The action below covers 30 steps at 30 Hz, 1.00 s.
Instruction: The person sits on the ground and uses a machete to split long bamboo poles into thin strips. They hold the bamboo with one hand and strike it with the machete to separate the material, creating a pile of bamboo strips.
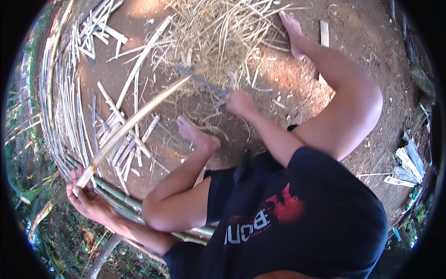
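Note:
A long, pale bamboo strip [134, 120] slants across the left half of the view. My left hand [94, 204] holds its near end, with the fingers bent around it. In my right hand [239, 103] is a knife [204, 83] with a long, dark blade, the fist closed round its handle. The blade points away to the left and crosses the strip's far end; whether the two touch I cannot tell. Just beyond the blade lies a heap of thin bamboo shavings [218, 42] on the ground.
Short cut bamboo pieces [127, 151] lie under the strip, and more pieces [100, 30] at the far left. Long thin bamboo strips [69, 102] run along the left side. Green bamboo poles [118, 197] pass beneath my left forearm. My bare feet flank the shavings.

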Each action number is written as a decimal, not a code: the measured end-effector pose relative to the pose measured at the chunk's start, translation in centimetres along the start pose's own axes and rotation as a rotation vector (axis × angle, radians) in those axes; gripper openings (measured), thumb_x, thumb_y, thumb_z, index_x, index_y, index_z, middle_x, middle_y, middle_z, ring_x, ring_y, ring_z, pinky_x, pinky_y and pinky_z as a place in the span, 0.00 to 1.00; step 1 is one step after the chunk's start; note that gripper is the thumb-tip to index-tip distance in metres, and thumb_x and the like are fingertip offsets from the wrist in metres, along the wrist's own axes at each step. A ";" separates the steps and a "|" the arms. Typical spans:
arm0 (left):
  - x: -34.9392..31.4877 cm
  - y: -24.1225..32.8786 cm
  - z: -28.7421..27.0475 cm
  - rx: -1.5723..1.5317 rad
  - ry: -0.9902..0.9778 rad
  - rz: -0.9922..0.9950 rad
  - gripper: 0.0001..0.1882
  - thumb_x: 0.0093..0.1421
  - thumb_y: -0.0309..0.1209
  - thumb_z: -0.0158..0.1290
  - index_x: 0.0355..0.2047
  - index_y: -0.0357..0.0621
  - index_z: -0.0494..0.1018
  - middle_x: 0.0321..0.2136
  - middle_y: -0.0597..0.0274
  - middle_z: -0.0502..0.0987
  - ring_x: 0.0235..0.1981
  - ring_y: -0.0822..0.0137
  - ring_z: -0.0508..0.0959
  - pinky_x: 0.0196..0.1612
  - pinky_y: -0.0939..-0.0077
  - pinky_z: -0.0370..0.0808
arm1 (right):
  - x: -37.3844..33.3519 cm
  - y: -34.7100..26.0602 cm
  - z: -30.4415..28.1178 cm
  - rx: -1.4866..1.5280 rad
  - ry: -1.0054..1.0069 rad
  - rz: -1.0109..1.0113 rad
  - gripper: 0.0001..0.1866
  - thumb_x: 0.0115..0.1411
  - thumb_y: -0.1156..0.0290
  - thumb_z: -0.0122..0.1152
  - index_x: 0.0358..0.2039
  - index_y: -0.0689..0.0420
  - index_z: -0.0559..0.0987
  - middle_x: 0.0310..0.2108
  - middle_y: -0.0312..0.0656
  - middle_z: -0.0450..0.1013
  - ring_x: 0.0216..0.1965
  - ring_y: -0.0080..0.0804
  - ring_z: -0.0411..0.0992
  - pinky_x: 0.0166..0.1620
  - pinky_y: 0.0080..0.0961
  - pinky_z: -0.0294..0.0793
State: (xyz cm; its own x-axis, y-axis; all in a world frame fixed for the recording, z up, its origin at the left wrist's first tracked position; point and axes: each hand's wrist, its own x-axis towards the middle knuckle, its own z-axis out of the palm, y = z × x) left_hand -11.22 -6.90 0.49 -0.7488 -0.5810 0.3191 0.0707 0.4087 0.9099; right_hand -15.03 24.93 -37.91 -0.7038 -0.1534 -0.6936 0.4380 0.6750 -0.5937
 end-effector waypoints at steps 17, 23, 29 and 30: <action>0.1 0.1 -3.7 0.049 -0.139 0.037 0.21 0.69 0.32 0.43 0.55 0.29 0.57 0.55 0.33 0.66 0.56 0.44 0.71 0.56 0.59 0.75 | -2.1 -3.4 -1.8 0.215 -0.001 0.041 0.14 0.55 0.64 0.57 0.38 0.60 0.79 0.27 0.50 0.77 0.29 0.45 0.77 0.38 0.37 0.76; 0.2 -1.1 -2.1 -0.001 -0.115 0.043 0.15 0.69 0.33 0.44 0.49 0.33 0.63 0.52 0.35 0.70 0.53 0.47 0.74 0.53 0.61 0.78 | -3.5 -3.2 1.2 0.042 0.016 -0.192 0.14 0.58 0.65 0.53 0.40 0.59 0.78 0.27 0.51 0.76 0.32 0.46 0.77 0.41 0.41 0.75; -1.9 0.2 -4.6 0.057 -0.013 0.052 0.13 0.69 0.33 0.44 0.47 0.35 0.65 0.49 0.39 0.73 0.49 0.50 0.78 0.47 0.66 0.81 | -2.4 -3.8 -0.2 0.104 -0.189 0.009 0.17 0.60 0.62 0.50 0.41 0.62 0.77 0.30 0.56 0.77 0.32 0.49 0.77 0.41 0.43 0.75; -1.8 0.8 -4.2 0.060 -0.009 0.036 0.13 0.69 0.33 0.44 0.47 0.36 0.65 0.49 0.39 0.73 0.48 0.50 0.78 0.47 0.67 0.82 | -2.1 -2.9 1.2 0.069 -0.106 -0.061 0.17 0.59 0.62 0.52 0.39 0.63 0.77 0.30 0.57 0.77 0.33 0.50 0.77 0.41 0.43 0.75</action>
State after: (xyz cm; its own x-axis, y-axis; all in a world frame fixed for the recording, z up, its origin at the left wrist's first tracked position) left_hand -7.09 -8.46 1.77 -0.7525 -0.5590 0.3483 0.0583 0.4703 0.8806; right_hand -14.17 22.43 -35.15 -0.6686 -0.2704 -0.6927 0.4364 0.6116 -0.6599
